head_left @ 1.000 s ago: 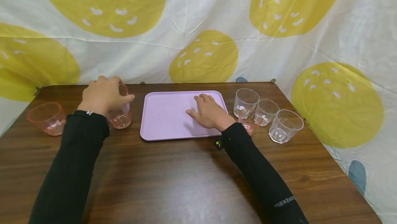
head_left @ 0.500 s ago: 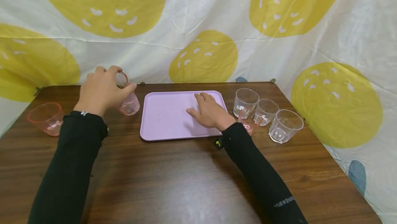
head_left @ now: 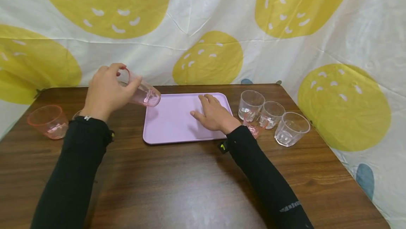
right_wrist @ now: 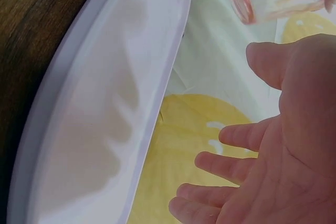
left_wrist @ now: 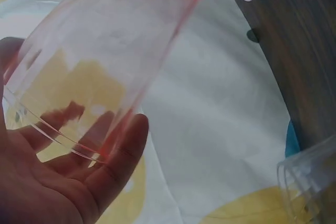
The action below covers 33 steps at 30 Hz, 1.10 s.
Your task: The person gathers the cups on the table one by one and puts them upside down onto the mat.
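My left hand (head_left: pixel 109 90) grips a tall pink-tinted clear glass (head_left: pixel 146 93) near its rim. The glass is tilted, its base pointing right over the left back corner of the lilac tray (head_left: pixel 177 135). In the left wrist view, the fingers and thumb wrap round the rim end of the glass (left_wrist: pixel 105 51). My right hand (head_left: pixel 215 114) hovers over the right part of the tray with its fingers spread, holding nothing. The right wrist view shows that hand (right_wrist: pixel 278 145) above the tray (right_wrist: pixel 100 98), its shadow falling on the tray.
A pink glass (head_left: pixel 50 125) stands at the far left; beside it a clear rim (head_left: pixel 77 114) shows partly behind the left sleeve. Right of the tray stand clear glasses (head_left: pixel 252 102), (head_left: pixel 272 114), (head_left: pixel 291 130) and a small pink glass (head_left: pixel 253 128), partly behind the right wrist. A patterned cloth (head_left: pixel 209 60) hangs behind the table.
My left hand has lifted the tall pink glass off the table, tipped it over sideways and carried it right to the tray's corner. The right hand has stayed in place.
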Available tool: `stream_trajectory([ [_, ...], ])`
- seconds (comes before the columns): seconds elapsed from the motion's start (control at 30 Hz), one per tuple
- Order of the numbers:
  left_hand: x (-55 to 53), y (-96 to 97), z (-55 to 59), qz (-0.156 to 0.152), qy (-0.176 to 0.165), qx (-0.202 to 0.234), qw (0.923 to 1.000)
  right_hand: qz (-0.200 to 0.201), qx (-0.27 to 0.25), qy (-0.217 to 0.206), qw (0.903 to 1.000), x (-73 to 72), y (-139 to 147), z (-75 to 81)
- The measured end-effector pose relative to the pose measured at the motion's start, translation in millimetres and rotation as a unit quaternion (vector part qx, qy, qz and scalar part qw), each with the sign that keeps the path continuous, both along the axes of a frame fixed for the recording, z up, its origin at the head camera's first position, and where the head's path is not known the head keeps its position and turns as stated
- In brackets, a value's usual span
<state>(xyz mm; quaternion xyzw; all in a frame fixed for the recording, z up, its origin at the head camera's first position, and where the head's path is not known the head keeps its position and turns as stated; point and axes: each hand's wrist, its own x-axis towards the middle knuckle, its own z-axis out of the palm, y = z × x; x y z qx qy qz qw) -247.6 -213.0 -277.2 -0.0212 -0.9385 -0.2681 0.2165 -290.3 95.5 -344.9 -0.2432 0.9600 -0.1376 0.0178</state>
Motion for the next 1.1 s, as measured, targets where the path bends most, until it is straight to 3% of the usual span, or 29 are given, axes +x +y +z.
stream_trajectory([
  [0.23,-2.3,-0.9,-6.7,-0.010,-0.004,0.081,0.9967,0.006,-0.035,0.007,0.9993,-0.5,0,-0.3],
  [0.43,-4.6,-2.2,-15.8,-0.020,-0.023,0.121,0.9922,0.009,-0.070,0.009,0.9975,-1.6,0,-1.2],
  [0.63,-6.6,1.5,-25.4,-0.024,-0.024,0.174,0.9842,0.024,-0.154,0.037,0.9871,-4.2,-1,-1.5],
  [0.77,-9.3,7.3,-32.1,-0.024,-0.012,0.196,0.9803,0.027,-0.247,0.026,0.9682,-5.2,-2,-0.7],
  [1.03,-12.5,20.8,-41.4,-0.028,-0.012,0.219,0.9753,0.002,-0.396,-0.047,0.9172,-4.6,-5,4.2],
  [1.1,-13.9,24.4,-43.3,-0.035,-0.012,0.229,0.9727,0.004,-0.431,-0.073,0.8993,-4.2,-6,5.8],
])
